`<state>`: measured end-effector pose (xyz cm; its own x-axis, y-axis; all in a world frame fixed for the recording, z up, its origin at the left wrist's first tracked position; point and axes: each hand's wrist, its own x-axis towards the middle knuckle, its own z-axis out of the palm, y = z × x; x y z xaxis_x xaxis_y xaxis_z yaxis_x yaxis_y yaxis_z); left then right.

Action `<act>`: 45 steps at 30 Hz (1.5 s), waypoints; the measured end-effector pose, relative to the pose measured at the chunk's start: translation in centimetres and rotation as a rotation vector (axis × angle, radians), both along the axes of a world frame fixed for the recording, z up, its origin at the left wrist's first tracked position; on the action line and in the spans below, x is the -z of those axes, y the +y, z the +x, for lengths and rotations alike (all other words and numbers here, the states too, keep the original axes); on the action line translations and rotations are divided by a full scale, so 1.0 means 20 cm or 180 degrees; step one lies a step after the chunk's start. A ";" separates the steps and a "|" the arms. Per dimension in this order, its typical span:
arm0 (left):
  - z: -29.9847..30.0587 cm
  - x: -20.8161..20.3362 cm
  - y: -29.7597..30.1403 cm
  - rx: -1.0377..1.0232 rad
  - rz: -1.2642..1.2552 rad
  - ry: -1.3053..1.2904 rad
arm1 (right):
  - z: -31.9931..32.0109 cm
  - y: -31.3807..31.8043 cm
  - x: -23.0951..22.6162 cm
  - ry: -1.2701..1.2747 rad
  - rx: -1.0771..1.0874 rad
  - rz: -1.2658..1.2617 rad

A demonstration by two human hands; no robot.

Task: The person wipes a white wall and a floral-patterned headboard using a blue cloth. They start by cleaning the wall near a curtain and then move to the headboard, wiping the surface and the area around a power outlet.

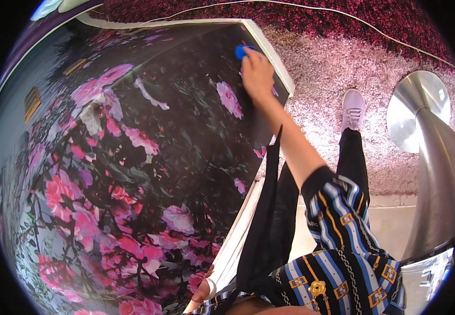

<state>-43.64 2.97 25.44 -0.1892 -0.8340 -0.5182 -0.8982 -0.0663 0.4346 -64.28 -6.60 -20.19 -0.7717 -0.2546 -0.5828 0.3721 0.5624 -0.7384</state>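
Note:
My right hand (259,76) reaches far forward to the upper end of a dark wall surface (185,105) printed with pink and purple flowers. Its fingers are closed on a small bright blue object (241,52) held against that surface; most of the object is covered, so its kind does not show. Low in the picture, my left hand (202,294) is beside the wall surface near its white skirting. Only part of it shows, and the pose of its fingers is unclear.
White skirting (269,58) edges the wall surface beside a pink shaggy carpet (316,79). A metal pole with a round base (419,94) stands at the right, near my pink shoe (353,107). A white cord (343,13) crosses the dark red area ahead. Gold plates (32,104) are on the wall.

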 end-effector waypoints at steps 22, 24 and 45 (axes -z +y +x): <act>-0.04 0.03 -0.03 0.0243 0.0140 0.0017 | 0.03 0.15 -0.64 0.0127 -0.0387 -0.0999; -0.02 0.04 -0.03 0.0282 0.0141 0.0058 | -0.04 0.04 -0.85 0.0770 -0.0507 -0.1768; -0.05 0.12 -0.08 0.0656 0.0455 0.0850 | 0.16 0.34 -2.03 0.0994 -0.1215 -0.2828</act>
<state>-44.69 1.43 23.00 -0.4902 -0.6871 -0.5363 -0.7550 0.0273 0.6551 -61.11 0.26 20.47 -0.6337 -0.7587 0.1510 0.0013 -0.1963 -0.9805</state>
